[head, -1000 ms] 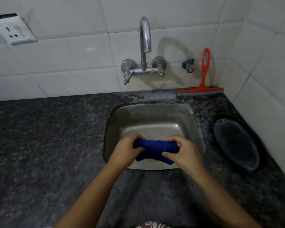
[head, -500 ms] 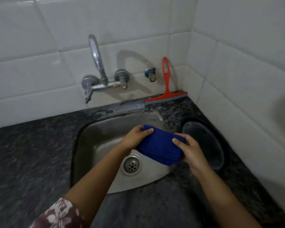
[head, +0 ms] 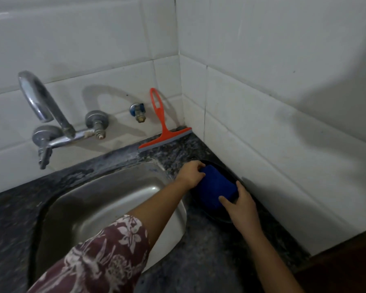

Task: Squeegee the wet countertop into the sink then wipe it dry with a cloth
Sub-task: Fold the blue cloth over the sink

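A folded blue cloth (head: 217, 188) lies on a dark round plate (head: 220, 217) to the right of the steel sink (head: 97, 199), close to the side wall. My left hand (head: 190, 173) grips the cloth's far left end. My right hand (head: 240, 203) holds its near right end. An orange squeegee (head: 164, 137) leans against the back wall in the corner, its blade on the dark speckled countertop (head: 201, 256).
A chrome tap (head: 49, 115) with two handles sticks out of the back wall above the sink. A small valve (head: 138, 113) sits beside the squeegee handle. White tiled walls close off the back and the right. The counter ends at the right foreground.
Both hands have carried the blue cloth from over the sink to the right, down onto the dark plate. The view has swung right toward the corner.
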